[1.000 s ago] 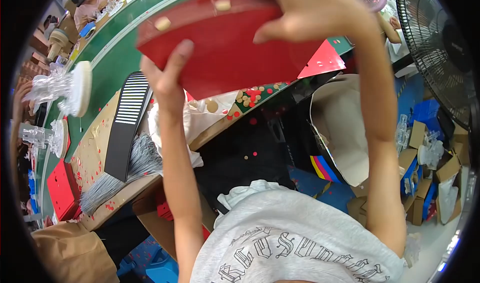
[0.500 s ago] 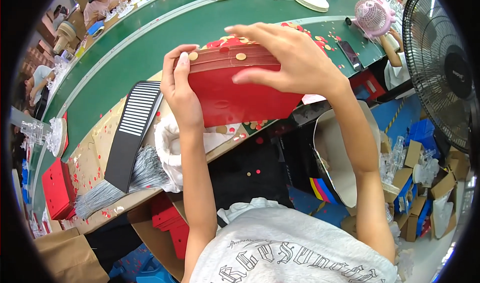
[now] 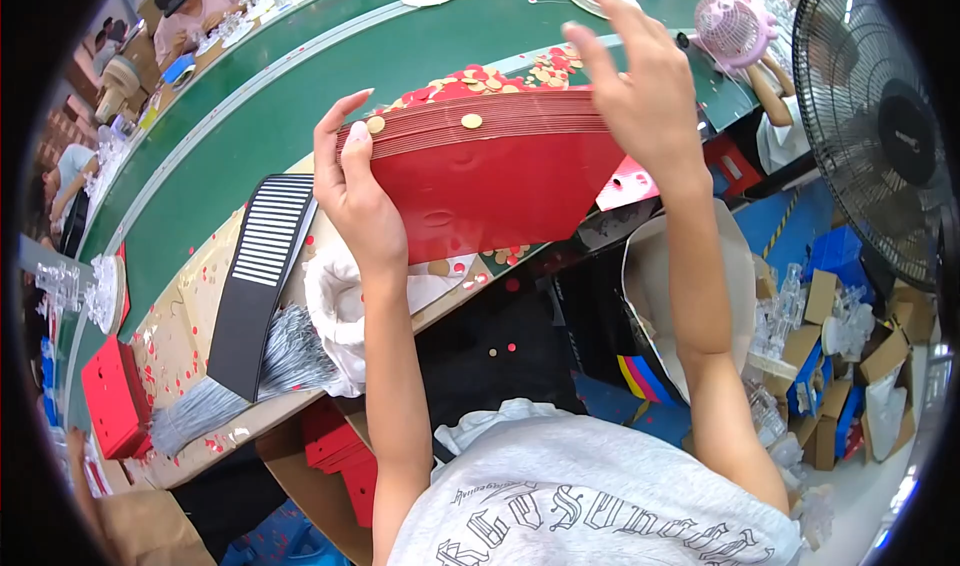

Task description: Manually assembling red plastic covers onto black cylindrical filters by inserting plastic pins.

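A thick stack of red cards (image 3: 490, 181) stands tilted in front of me, its layered upper edge showing and a gold paper disc lying on it. My left hand (image 3: 365, 211) grips the stack's left end, thumb on the near side, fingertips at the top corner. My right hand (image 3: 655, 101) is raised by the upper right corner with fingers apart, holding nothing; whether its palm touches the cards cannot be made out. Behind the stack lies a heap of red and gold paper discs (image 3: 470, 81).
Left of the stack lie a black striped card (image 3: 262, 266), silver-grey strands (image 3: 290, 351) and a white cloth bag (image 3: 335, 291). Another red stack (image 3: 115, 396) sits farther left. A green conveyor (image 3: 240, 131) curves behind. At right stand a black fan (image 3: 890, 126) and a white-lined bin (image 3: 735, 266).
My right hand has lifted up and right, away from the stack's middle. The stack's top edge now shows more widely, and my left hand has shifted slightly left and down.
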The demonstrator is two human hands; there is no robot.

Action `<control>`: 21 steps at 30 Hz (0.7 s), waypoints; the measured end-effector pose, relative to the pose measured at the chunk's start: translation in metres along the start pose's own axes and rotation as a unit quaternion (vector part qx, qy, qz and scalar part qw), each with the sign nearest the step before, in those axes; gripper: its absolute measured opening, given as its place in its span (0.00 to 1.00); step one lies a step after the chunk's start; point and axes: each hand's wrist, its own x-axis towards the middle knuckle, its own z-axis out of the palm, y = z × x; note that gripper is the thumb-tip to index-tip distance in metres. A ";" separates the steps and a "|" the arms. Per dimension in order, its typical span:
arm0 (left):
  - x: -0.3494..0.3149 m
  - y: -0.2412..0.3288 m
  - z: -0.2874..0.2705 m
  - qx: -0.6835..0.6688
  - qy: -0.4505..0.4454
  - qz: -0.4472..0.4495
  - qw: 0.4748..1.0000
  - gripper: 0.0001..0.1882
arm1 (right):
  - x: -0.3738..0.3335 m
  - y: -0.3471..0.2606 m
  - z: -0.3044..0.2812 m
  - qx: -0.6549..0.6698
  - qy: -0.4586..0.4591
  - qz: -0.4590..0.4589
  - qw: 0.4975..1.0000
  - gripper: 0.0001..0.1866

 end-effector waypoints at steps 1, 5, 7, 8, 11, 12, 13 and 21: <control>0.002 -0.001 0.002 -0.004 -0.006 -0.002 1.000 0.14 | -0.009 0.011 -0.003 0.082 -0.015 0.102 0.991 0.26; 0.008 -0.008 -0.001 0.007 0.018 -0.008 1.000 0.13 | -0.065 0.042 0.012 0.469 -0.048 0.227 0.852 0.35; 0.010 -0.006 -0.001 -0.008 0.010 -0.020 1.000 0.13 | -0.109 0.044 0.023 0.401 -0.184 0.378 0.814 0.29; 0.009 -0.008 0.000 -0.006 0.008 -0.023 1.000 0.13 | -0.116 0.031 0.025 0.428 -0.180 0.326 0.823 0.26; 0.008 -0.010 0.002 -0.025 0.013 -0.033 0.999 0.14 | -0.123 0.011 0.037 0.527 -0.153 0.318 0.773 0.25; 0.006 -0.011 0.001 -0.025 0.005 -0.034 0.999 0.15 | -0.126 0.010 0.038 0.592 -0.130 0.359 0.710 0.26; 0.004 -0.010 -0.001 -0.025 -0.003 -0.034 0.999 0.16 | -0.129 0.011 0.041 0.594 -0.128 0.358 0.709 0.26; 0.000 -0.010 -0.011 0.023 -0.070 0.002 0.997 0.21 | -0.138 0.011 0.036 0.560 -0.127 0.289 0.766 0.21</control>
